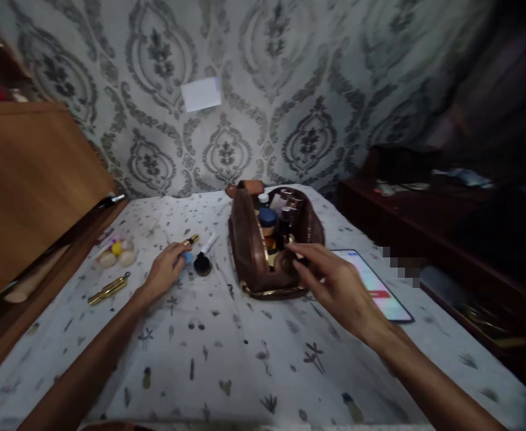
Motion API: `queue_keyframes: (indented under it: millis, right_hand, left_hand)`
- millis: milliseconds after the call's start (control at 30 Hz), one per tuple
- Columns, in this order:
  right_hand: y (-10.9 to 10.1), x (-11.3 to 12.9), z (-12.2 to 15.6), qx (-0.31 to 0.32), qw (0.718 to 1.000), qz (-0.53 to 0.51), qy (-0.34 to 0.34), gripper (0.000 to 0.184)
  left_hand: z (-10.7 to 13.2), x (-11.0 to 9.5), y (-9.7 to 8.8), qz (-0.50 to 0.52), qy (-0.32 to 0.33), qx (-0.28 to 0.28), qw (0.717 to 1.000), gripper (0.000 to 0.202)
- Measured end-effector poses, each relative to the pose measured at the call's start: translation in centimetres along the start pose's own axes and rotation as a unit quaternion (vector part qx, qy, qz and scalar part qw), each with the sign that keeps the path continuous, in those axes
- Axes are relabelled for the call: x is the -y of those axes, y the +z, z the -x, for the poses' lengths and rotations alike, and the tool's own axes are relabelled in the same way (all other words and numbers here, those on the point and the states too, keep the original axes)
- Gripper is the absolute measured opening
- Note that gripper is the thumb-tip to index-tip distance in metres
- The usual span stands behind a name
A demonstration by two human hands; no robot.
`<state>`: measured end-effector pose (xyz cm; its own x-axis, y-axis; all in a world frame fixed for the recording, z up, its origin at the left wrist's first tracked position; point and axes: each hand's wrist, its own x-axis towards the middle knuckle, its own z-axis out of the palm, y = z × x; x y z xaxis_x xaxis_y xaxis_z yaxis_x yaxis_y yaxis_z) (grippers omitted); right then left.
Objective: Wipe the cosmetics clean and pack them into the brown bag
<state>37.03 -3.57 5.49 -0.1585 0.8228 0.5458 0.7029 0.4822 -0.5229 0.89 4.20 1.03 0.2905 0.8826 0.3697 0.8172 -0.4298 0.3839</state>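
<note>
Counter (227,413): covered with a white printed cloth (240,347).
Brown zip bag (246,245): on the counter, right of centre, unzipped, mouth gaping; stands between the two hands.
Bag contents: blue-lidded jar (267,217), white-capped bottle (263,198) behind it, other small containers, partly hidden.
Left hand (165,267): fingers curled and drawn together at a gold tube (192,239), whose end shows past the fingertips; whether pinched or only touched, cannot tell. Small blue item (187,257) just beside the fingers.
Right hand (341,290): at the bag's near right side, thumb and forefinger slightly apart, tips over the opening; cannot tell whether they grip anything.
Black round container (202,265): right of the left hand, near a white tube (209,242).
Gold tubes (108,290): lying together, left of the left hand.
Rounded sponge-like pieces (117,254): clustered behind the gold tubes; beige, yellow, pinkish.
Phone (396,302): flat, screen lit, partly behind the right hand.
</note>
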Motion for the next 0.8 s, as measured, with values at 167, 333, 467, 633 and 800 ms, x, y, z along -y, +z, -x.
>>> queue_keyframes:
  millis: [167, 333, 467, 633, 800]
  right_hand:
    - [1.5, 1.6, 0.5, -0.120, 0.992, -0.004, -0.026, 0.023]
    - [3.8, 4.7, 0.9, -0.101, 0.988, -0.050, -0.104, 0.024]
    - [6.4, 6.6, 0.6, -0.021, 0.986, -0.115, -0.118, 0.022]
    - [9.4, 8.3, 0.0, 0.059, 0.975, -0.185, -0.103, 0.025]
    - [12.7, 8.7, -0.5, 0.082, 0.970, -0.203, -0.104, 0.024]
  left_hand:
    - [0.9, 0.9, -0.7, -0.040, -0.013, -0.004, 0.999, 0.043]
    - [1.2, 2.7, -1.6, -0.064, -0.049, -0.040, 0.996, 0.038]
    - [1.5, 5.1, -3.3, -0.121, -0.115, -0.133, 0.977, 0.035]
    - [2.5, 7.9, -6.2, -0.238, -0.261, -0.151, 0.923, 0.037]
    - [3.0, 9.2, -6.8, -0.263, -0.315, -0.100, 0.906, 0.040]
